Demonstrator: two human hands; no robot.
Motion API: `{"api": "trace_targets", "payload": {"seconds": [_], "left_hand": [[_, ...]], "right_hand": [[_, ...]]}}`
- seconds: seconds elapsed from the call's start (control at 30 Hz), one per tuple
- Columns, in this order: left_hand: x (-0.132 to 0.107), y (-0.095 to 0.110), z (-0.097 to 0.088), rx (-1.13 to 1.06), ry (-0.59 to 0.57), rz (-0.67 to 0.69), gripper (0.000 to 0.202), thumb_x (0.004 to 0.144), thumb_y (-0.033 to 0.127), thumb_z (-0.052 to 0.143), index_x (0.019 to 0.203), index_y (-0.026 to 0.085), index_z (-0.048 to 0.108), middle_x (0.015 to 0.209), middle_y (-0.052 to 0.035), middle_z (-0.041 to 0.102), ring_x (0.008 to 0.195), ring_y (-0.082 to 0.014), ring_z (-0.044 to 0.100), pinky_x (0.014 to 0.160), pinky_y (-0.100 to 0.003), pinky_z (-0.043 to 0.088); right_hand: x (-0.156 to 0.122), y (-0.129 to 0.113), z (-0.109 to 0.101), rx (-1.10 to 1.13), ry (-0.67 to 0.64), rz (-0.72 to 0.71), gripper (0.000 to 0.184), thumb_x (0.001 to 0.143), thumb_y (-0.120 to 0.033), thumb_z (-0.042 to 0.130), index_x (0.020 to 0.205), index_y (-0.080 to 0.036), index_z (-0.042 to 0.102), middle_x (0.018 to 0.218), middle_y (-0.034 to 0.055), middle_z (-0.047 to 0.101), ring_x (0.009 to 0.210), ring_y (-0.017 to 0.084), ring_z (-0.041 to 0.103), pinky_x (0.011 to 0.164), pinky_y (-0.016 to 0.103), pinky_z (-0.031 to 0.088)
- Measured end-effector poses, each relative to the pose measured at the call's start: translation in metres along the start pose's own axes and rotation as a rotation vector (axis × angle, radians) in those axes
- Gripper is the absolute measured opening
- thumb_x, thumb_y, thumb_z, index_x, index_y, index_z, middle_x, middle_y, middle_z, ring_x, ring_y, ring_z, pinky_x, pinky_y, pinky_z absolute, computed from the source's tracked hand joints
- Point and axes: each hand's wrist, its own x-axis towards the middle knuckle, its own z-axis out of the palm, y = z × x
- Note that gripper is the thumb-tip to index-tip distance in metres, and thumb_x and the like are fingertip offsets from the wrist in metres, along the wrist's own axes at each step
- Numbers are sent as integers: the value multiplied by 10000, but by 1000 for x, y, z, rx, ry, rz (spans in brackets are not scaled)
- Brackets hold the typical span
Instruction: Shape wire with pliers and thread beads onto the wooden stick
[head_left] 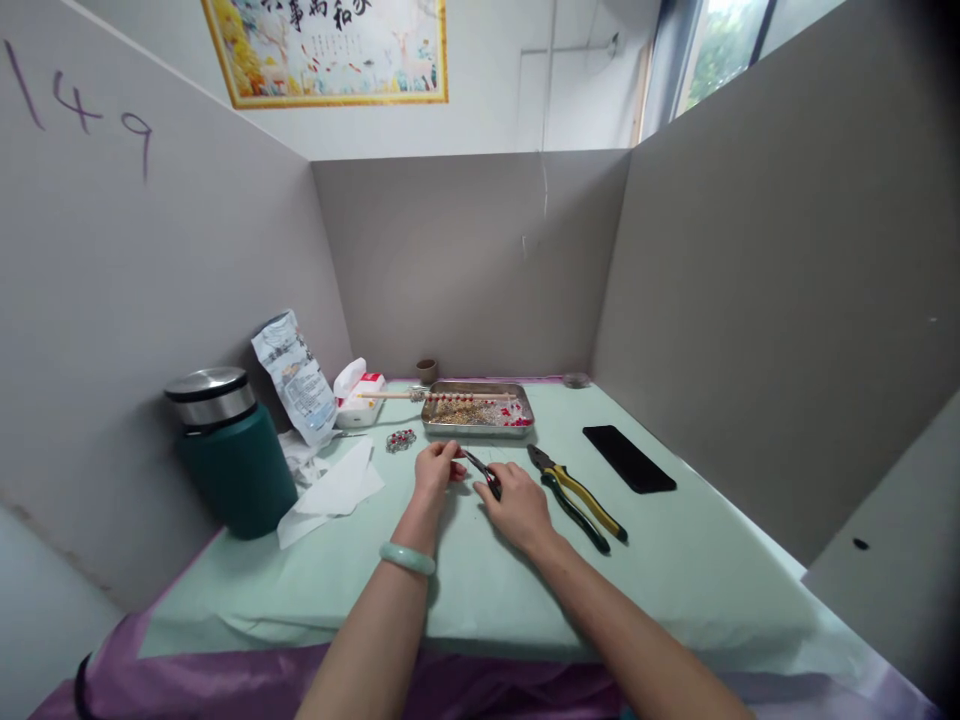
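left hand pinches something too small to tell | right hand grips small pliers | yellow-handled pliers lie just right | bead tray sits behind | phone beyond

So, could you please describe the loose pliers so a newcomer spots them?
On the pale green table cover, find the steel tray at the back. In front of it, between the right hand and the black phone, lie the pliers. Their yellow-and-green handles are far bigger than the small tool in that hand.
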Motion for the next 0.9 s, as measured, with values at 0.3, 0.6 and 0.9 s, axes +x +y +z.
{"api": "trace_targets", "payload": {"seconds": [0.3, 0.6, 0.9], "left_hand": [[-7, 9, 2, -171, -117, 17, 366, 644, 442, 699, 762, 110, 599, 815, -98, 686, 461, -79, 551, 454, -215, 446], [-9, 14, 4, -209, -116, 85, 420, 610, 460, 719, 837, 142, 567, 800, -51, 682, 441, -75, 535, 456, -220, 432], [-8, 14, 4, -210, -118, 126, 375, 622, 447, 719, 766, 134, 571, 700, -20, 651, 417, -75, 522, 437, -222, 420]], "right_hand": [[10, 7, -2, 1221, -330, 286, 451, 836, -566, 452, 951, -148, 579, 731, 36, 590, 555, 151, 579, 428, 248, 440], [11, 7, -2, 1342, -393, 353, 409, 805, -537, 529, 903, -143, 578, 669, 18, 601, 481, 120, 569, 354, 194, 402], [13, 9, 2, 1315, -442, 330, 416, 802, -539, 524, 882, -134, 577, 643, 17, 605, 432, 122, 552, 310, 198, 389]]}}
